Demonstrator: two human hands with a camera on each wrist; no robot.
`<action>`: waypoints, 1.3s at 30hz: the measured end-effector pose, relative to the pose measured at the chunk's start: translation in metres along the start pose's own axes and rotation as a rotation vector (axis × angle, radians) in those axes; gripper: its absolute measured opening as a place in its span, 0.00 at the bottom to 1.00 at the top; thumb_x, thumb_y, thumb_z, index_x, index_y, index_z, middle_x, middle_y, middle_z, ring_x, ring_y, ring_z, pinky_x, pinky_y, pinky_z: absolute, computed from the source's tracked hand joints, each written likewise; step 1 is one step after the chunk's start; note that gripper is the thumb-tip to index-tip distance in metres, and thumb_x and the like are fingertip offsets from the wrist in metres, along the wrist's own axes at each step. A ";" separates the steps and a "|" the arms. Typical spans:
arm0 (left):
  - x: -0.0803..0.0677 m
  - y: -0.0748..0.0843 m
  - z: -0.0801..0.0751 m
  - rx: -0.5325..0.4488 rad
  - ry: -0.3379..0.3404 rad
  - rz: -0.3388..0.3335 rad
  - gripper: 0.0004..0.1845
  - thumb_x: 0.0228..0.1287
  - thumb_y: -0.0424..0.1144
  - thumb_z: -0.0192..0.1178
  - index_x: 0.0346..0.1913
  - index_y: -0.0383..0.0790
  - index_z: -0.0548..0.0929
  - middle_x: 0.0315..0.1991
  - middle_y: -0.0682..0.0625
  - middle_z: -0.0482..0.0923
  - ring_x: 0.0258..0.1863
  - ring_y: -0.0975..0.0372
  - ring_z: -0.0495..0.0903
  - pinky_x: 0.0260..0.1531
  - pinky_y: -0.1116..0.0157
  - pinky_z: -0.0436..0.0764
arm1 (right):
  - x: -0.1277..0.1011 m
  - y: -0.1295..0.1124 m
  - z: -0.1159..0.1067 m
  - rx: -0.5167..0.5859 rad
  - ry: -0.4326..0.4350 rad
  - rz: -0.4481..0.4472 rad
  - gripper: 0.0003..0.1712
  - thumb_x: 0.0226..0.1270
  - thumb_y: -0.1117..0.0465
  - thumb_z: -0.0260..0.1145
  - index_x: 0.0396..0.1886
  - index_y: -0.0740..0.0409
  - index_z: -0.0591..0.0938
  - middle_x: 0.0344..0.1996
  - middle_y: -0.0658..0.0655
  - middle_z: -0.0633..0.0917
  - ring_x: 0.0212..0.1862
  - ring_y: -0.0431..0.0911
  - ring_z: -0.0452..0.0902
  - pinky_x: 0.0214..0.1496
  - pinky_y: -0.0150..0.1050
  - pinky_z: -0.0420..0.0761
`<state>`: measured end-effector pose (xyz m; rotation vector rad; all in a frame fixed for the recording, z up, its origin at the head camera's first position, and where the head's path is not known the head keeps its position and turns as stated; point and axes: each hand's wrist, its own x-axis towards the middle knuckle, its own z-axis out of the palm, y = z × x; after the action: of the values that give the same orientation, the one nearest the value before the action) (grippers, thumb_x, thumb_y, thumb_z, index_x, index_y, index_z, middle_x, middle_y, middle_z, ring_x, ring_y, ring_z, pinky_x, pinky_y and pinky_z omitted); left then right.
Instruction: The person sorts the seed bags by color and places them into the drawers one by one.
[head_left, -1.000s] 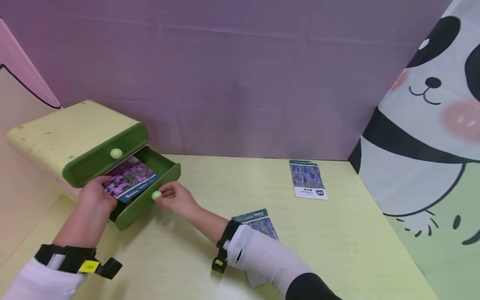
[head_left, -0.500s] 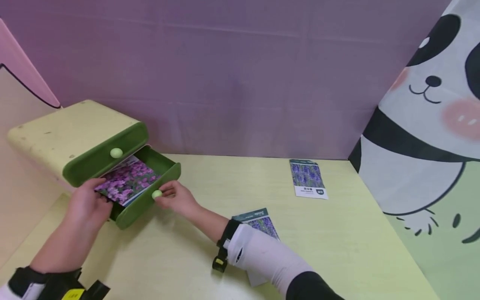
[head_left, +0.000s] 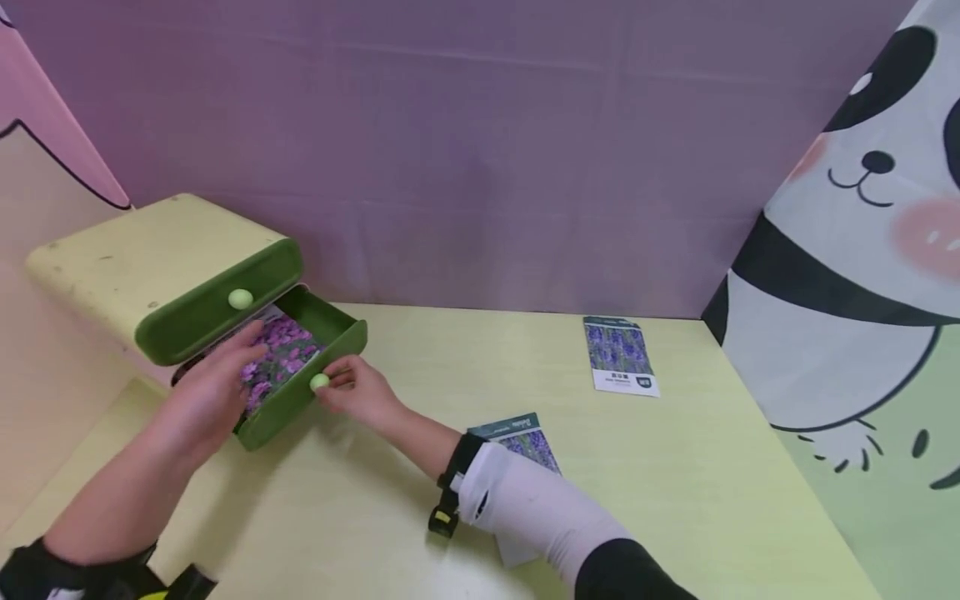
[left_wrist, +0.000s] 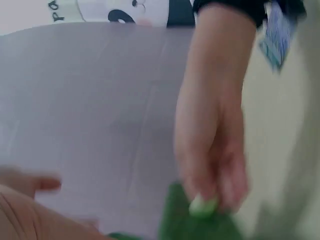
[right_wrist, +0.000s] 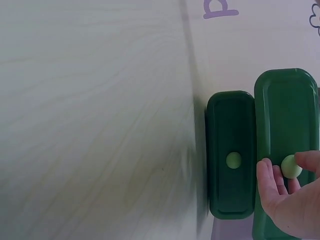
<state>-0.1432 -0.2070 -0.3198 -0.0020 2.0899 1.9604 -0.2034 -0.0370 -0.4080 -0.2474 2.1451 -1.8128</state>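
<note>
Pale tabletop [head_left: 712, 467], knob [right_wrist: 289, 168] between right fingers [right_wrist: 268, 187]

Left hand [head_left: 213, 387]: we see it shifted right, now covering the packet's left part.
Flower packet [head_left: 292, 354]: we find its blue band now hidden behind the drawer front [head_left: 288, 406].

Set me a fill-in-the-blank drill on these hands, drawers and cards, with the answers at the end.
1. The person's right hand pinches the round, pale green knob of a green drawer that stands ____.
2. A rectangular card printed with pink-purple flowers lies ____ that drawer, partly hidden by the person's left hand.
3. The rectangular violet-flower cards visible on the pale wooden table number ____.
4. The nearer violet-flower card is partly covered from view by the ____ arm's white sleeve.

Missing words: open; inside; two; right.
</note>
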 end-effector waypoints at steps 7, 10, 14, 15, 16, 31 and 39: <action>0.000 0.037 -0.019 0.842 0.071 0.424 0.27 0.77 0.47 0.45 0.74 0.45 0.61 0.75 0.37 0.52 0.73 0.36 0.49 0.62 0.28 0.51 | -0.003 -0.002 0.000 -0.049 -0.003 -0.015 0.15 0.61 0.67 0.69 0.47 0.59 0.77 0.38 0.53 0.82 0.35 0.39 0.79 0.40 0.33 0.85; 0.010 0.047 -0.043 1.003 0.134 0.601 0.26 0.76 0.44 0.47 0.73 0.43 0.62 0.76 0.39 0.49 0.76 0.41 0.41 0.68 0.33 0.41 | -0.004 -0.001 0.000 -0.085 -0.001 -0.025 0.15 0.61 0.65 0.69 0.47 0.58 0.77 0.38 0.53 0.82 0.36 0.38 0.78 0.39 0.31 0.84; 0.030 0.058 -0.082 1.173 0.251 0.618 0.31 0.76 0.49 0.44 0.76 0.43 0.53 0.78 0.40 0.31 0.75 0.43 0.23 0.69 0.37 0.26 | -0.004 -0.001 -0.001 -0.153 0.003 -0.048 0.15 0.62 0.64 0.69 0.47 0.57 0.77 0.39 0.53 0.83 0.37 0.37 0.78 0.37 0.28 0.82; 0.035 0.060 -0.092 1.196 0.273 0.582 0.33 0.76 0.52 0.43 0.77 0.44 0.50 0.78 0.40 0.26 0.74 0.42 0.20 0.68 0.36 0.24 | -0.003 -0.001 -0.001 -0.173 0.003 -0.055 0.15 0.62 0.64 0.69 0.47 0.57 0.77 0.39 0.53 0.83 0.37 0.38 0.78 0.37 0.27 0.81; 0.039 0.062 -0.102 1.210 0.289 0.537 0.34 0.76 0.53 0.41 0.77 0.44 0.47 0.77 0.40 0.22 0.73 0.41 0.18 0.66 0.33 0.24 | -0.003 -0.002 -0.002 -0.191 0.006 -0.061 0.15 0.62 0.63 0.69 0.47 0.57 0.77 0.39 0.53 0.84 0.38 0.38 0.78 0.37 0.27 0.81; 0.076 0.053 -0.155 1.340 0.061 0.128 0.38 0.74 0.64 0.27 0.78 0.46 0.38 0.76 0.35 0.25 0.67 0.25 0.25 0.55 0.23 0.26 | 0.001 0.001 -0.005 -0.330 -0.021 -0.162 0.14 0.64 0.63 0.68 0.47 0.59 0.77 0.40 0.54 0.84 0.40 0.37 0.78 0.43 0.23 0.78; 0.076 0.053 -0.155 1.334 0.054 0.113 0.39 0.73 0.65 0.28 0.77 0.47 0.36 0.76 0.35 0.24 0.68 0.26 0.26 0.56 0.25 0.25 | 0.004 -0.016 -0.002 -0.462 -0.032 -0.253 0.13 0.66 0.61 0.67 0.47 0.59 0.77 0.39 0.52 0.84 0.38 0.35 0.77 0.41 0.21 0.77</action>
<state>-0.2568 -0.3401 -0.2761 0.3207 3.0021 0.2792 -0.2094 -0.0396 -0.3928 -0.6747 2.5809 -1.3860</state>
